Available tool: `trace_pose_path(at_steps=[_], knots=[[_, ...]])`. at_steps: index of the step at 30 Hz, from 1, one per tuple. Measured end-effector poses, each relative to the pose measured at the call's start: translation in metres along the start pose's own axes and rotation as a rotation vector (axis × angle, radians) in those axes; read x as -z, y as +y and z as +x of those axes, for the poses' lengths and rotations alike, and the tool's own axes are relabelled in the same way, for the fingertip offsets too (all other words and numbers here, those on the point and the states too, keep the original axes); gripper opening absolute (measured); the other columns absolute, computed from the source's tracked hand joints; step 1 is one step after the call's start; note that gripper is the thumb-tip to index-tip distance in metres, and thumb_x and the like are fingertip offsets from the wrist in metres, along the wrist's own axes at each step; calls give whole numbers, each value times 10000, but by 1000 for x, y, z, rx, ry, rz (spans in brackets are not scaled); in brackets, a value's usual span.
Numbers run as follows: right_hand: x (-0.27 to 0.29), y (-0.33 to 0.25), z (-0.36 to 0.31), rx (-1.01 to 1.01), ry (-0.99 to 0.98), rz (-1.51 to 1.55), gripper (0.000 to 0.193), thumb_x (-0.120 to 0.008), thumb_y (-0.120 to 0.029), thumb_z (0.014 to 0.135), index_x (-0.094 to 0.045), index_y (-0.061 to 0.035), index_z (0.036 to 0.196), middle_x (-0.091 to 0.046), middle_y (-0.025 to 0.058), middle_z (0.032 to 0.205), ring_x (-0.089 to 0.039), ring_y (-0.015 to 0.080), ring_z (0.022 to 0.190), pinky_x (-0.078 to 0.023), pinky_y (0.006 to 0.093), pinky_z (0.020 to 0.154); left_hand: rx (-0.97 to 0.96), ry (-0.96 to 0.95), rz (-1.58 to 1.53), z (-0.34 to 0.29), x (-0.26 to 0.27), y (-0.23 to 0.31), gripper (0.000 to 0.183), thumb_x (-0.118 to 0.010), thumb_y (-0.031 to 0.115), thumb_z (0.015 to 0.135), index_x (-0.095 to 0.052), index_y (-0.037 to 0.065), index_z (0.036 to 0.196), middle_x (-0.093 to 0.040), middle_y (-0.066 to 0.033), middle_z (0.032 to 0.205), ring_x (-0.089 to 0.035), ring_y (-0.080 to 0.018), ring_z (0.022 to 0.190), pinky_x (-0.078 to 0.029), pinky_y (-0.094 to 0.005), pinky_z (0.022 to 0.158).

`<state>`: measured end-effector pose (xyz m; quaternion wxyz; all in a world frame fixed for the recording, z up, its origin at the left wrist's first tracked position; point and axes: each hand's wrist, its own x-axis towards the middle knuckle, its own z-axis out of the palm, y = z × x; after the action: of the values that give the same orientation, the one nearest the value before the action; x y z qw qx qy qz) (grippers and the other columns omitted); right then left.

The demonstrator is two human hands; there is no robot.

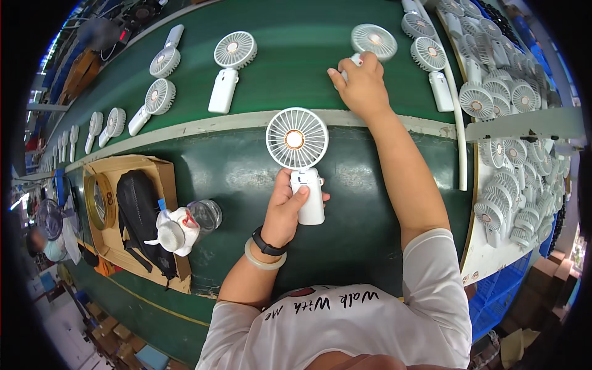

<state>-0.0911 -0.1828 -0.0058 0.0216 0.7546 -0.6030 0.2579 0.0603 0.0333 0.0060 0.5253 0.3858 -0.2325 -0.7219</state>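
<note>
The left hand (285,206), fingers wrapped around the handle, held a white handheld fan (296,151) above the bench (357,203). The right hand (364,87) gripped a second fan (374,41) over the green belt (296,61).

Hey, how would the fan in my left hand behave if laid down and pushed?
The fan would probably slide rather than roll, given its boxy handle, whose smooth surface may feel slippery. Its thin-ribbed grille could be fragile.
</note>
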Motion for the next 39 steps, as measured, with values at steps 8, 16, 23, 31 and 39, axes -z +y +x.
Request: trace_pose_path(at_steps=[8,16,23,31,39], knots=[[9,43,-12,-266,-31,453,505,-658,-252,792,-471,-20,1200,-560,165,1035,-563,276,937,-470,389,823,-48,-7,21,0,-2,-2,331,-489,158,911,-356,77,1203,-563,-136,1071,-625,-217,877,-548,-340,696],[68,-13,-141,-681,-659,2697,444,-389,-367,943,-414,-61,1264,-497,165,1139,-492,225,834,-445,340,689,-107,18,-65,-4,-2,-5,306,-483,164,913,-366,78,1182,-566,-132,1057,-624,-213,864,-547,-342,691],[67,-16,-147,-621,-714,2556,502,-395,-409,924,-346,-83,1304,-436,114,1054,-416,173,729,-388,284,598,-77,5,-37,-3,4,-7,292,-476,167,919,-368,84,1177,-564,-127,1067,-620,-213,878,-546,-348,710],[72,-18,-148,-552,-711,2552,574,-383,-494,918,-283,-149,1365,-445,111,1058,-421,173,714,-379,286,581,-55,31,-106,-5,1,-4,333,-475,147,920,-338,87,1216,-543,-105,1067,-614,-209,871,-544,-352,709],[68,-15,-146,-502,-697,2552,601,-320,-567,914,-357,-123,1317,-498,116,1080,-469,183,730,-384,295,579,-96,99,-116,-5,3,-2,379,-464,192,925,-333,96,1268,-544,-133,1092,-607,-204,884,-546,-370,701]])
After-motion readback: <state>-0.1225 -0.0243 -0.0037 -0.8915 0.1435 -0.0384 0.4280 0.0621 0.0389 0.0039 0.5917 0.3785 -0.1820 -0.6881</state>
